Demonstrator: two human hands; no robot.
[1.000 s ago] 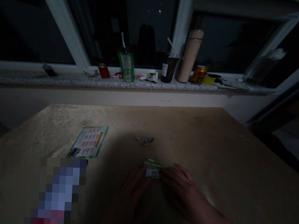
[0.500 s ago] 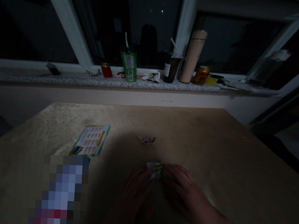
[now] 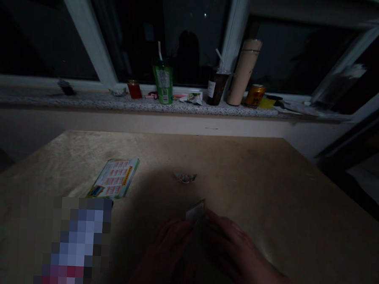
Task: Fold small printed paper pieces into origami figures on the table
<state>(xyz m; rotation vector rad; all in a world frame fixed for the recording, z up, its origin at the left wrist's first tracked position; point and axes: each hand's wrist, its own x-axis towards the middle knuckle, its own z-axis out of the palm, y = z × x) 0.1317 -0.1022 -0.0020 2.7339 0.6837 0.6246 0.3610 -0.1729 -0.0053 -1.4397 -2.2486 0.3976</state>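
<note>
My two hands meet over the near middle of a tan table (image 3: 270,184) in dim light. My left hand (image 3: 168,247) and my right hand (image 3: 231,246) both pinch a small folded piece of printed paper (image 3: 196,210), green-edged and pale, which stands tilted up between the fingertips. A little beyond it lies a small crumpled folded paper piece (image 3: 185,177). To the left lies a printed leaflet (image 3: 113,183) with red and yellow panels.
A granite window sill (image 3: 83,100) runs behind the table with a green cup (image 3: 162,83), a dark cup with straw (image 3: 215,87), a tall beige flask (image 3: 244,73), two cans (image 3: 254,96) and paper scraps. A blurred-out patch covers the table's near left.
The small paper has gone from lying flat under my fingertips to standing tilted up on edge. Both hands have stayed in about the same place.
</note>
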